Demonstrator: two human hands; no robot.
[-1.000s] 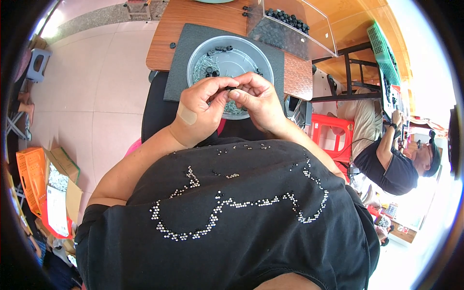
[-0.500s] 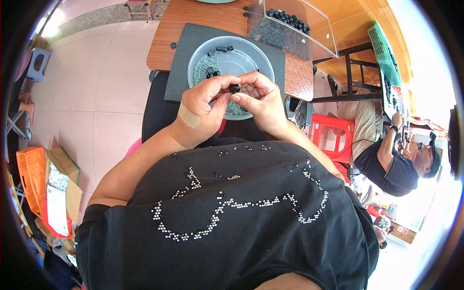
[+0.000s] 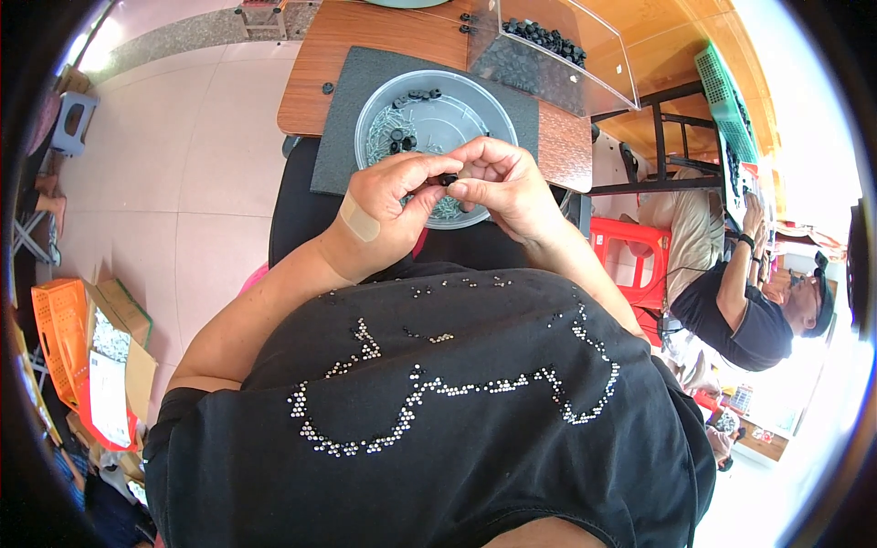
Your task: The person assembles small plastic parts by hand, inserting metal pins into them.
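Note:
Above the near side of a grey round basin (image 3: pixel 505 114), both my hands meet at a small black plastic part (image 3: pixel 448 179). My left hand (image 3: pixel 388 203), with a plaster near the wrist, pinches it between thumb and bent forefinger. My right hand (image 3: pixel 512 192) has thumb and forefinger closed at the part's right end; anything tiny between them is too small to make out. In the basin lie many silvery screws (image 3: pixel 385 128) and several black round parts (image 3: pixel 400 142). My hands cover some of the screws.
A dark mat (image 3: pixel 333 151) lies under the basin on a wooden table (image 3: pixel 315 68). A clear box (image 3: pixel 557 68) of black parts stands at the back right. On the right, another person (image 3: pixel 744 310) works beside a red stool (image 3: pixel 630 256). Cartons and an orange crate (image 3: pixel 59 333) stand lower left.
My hands and the black part have shifted slightly toward me and to the right. The right fingers have turned. The other person's hands have moved a little.

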